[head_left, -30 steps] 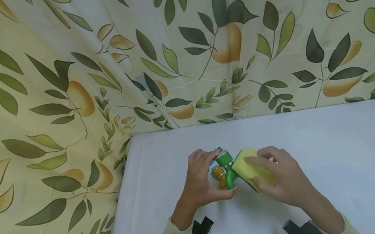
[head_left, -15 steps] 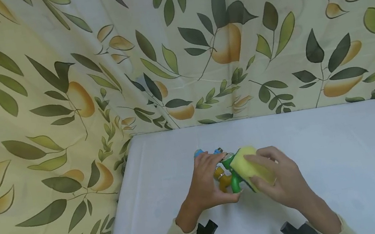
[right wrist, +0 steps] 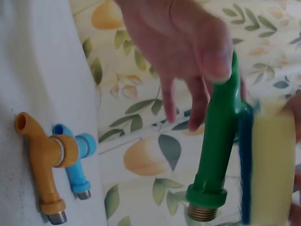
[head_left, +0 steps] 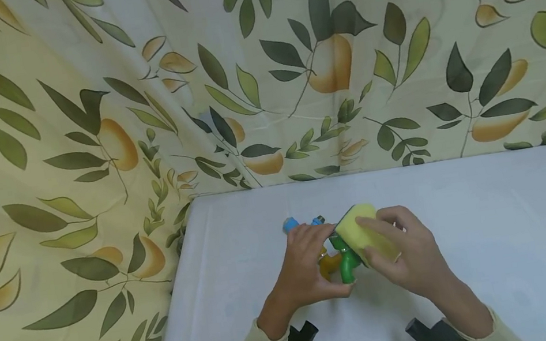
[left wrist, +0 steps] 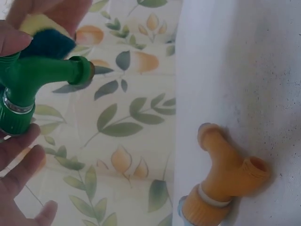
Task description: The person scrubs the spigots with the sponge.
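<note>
My left hand [head_left: 299, 268] grips a green plastic tap [right wrist: 217, 141] by its ends, thumb at the spout, and holds it above the table. A yellow sponge [head_left: 366, 234] is pinched between the thumb and fingers of my right hand [head_left: 416, 255]. The sponge's dark scouring side [right wrist: 245, 165] presses on the green tap's body. An orange tap [left wrist: 221, 169] lies on the table, partly behind my left hand in the head view. Beyond it lies a blue tap [right wrist: 75, 172], mostly covered by my left fingers in the head view.
The white table [head_left: 496, 232] stretches out to both sides of my hands. A leaf-and-fruit patterned curtain [head_left: 260, 79] hangs along its back and left edges. Dark wrist mounts [head_left: 302, 334] jut from under both sleeves.
My left hand and the green tap have shifted slightly right and down. The sponge has slid upward along the tap and covers more of its top. More of the blue tap now shows.
</note>
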`<state>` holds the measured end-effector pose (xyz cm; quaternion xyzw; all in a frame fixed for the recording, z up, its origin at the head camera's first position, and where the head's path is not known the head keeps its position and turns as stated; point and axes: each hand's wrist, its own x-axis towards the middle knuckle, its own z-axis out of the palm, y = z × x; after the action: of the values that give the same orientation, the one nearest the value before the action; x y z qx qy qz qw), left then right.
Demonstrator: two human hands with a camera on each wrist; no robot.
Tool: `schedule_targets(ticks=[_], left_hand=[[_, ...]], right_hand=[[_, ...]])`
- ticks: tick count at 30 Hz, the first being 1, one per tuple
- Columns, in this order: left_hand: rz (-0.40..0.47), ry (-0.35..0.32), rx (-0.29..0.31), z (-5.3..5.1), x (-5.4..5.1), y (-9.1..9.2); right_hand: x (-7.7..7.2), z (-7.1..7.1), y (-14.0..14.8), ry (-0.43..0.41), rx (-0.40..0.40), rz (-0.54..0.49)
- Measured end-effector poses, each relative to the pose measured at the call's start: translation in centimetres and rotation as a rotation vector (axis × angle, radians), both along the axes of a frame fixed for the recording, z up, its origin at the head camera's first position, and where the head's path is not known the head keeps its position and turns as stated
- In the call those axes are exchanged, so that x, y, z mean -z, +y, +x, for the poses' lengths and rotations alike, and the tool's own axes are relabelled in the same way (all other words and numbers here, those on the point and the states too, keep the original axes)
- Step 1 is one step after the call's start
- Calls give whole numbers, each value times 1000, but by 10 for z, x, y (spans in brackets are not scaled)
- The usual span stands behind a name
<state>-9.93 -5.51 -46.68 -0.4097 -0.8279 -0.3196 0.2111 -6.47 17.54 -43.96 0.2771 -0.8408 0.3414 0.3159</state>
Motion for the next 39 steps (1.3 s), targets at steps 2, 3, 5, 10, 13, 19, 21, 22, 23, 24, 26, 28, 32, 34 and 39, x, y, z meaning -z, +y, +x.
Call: schedule_targets(ticks=[2, 3, 5, 10, 13, 19, 21, 22, 23, 24, 26, 28, 32, 34, 39], left_hand=[[-13, -31, 2, 0, -1, 0], [-17, -45, -1, 0, -1, -1], [-16, -70, -5, 0, -3, -1], [26, -152, 60, 1, -7, -3], [67, -245, 132, 2, -7, -3], [121, -358, 224, 2, -9, -3], [124, -366, 229, 1, -10, -3], [121, -363, 220, 2, -10, -3], [123, -365, 220, 2, -11, -3], [127, -369, 225, 2, -10, -3], [137, -382, 243, 2, -10, -3], [149, -389, 264, 2, -10, -3], [145, -406, 280, 3, -10, -4], [130, -402, 267, 3, -11, -5], [134, -433, 226, 3, -11, -6]], right_hand=[[0, 0, 0, 10, -23, 6], [1, 0, 0, 6, -26, 11], [0, -1, 0, 26, 1, 10], [-1, 0, -2, 77, 37, 44], [-3, 0, -3, 95, 75, 51], [-5, -1, -2, 140, 44, 50], [-6, -1, -3, 138, 32, 45], [-6, -1, -3, 134, 42, 39], [-6, -1, -3, 133, 53, 34], [-6, -1, -3, 130, 46, 33], [-7, 0, -3, 124, 7, 39], [-7, -1, -3, 128, -30, 49], [-8, 0, 0, 75, -51, 41], [-9, 1, 2, 38, -106, 50], [-11, 2, 6, -4, -176, 77]])
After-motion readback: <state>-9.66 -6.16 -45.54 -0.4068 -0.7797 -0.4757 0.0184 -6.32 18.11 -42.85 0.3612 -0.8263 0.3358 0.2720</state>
